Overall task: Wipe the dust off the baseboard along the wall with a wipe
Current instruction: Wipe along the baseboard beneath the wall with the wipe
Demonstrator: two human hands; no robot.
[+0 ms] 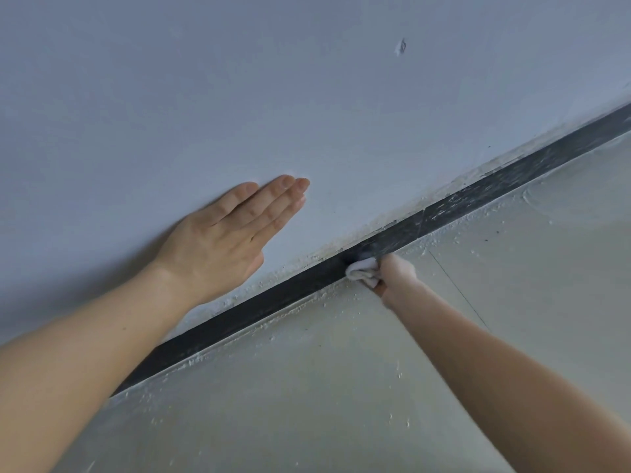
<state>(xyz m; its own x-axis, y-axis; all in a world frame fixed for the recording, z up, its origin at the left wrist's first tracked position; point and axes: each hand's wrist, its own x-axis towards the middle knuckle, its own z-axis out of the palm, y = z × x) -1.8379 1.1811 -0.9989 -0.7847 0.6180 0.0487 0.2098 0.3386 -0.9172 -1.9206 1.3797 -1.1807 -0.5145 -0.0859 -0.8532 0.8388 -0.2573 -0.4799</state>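
A dark baseboard (pixel 259 307) runs diagonally from lower left to upper right between the wall and the floor. Left of the wipe it looks clean and black; right of it, it is streaked with pale dust. My right hand (pixel 396 278) is shut on a crumpled white wipe (pixel 362 271), which is pressed against the baseboard near the middle of the view. My left hand (pixel 225 237) lies flat on the wall above the baseboard, fingers together, holding nothing.
The pale grey-blue wall (pixel 307 80) fills the upper half, with a small chip (pixel 402 46) high up. The light tiled floor (pixel 341 387) carries white specks along the baseboard and a thin tile joint (pixel 457 288).
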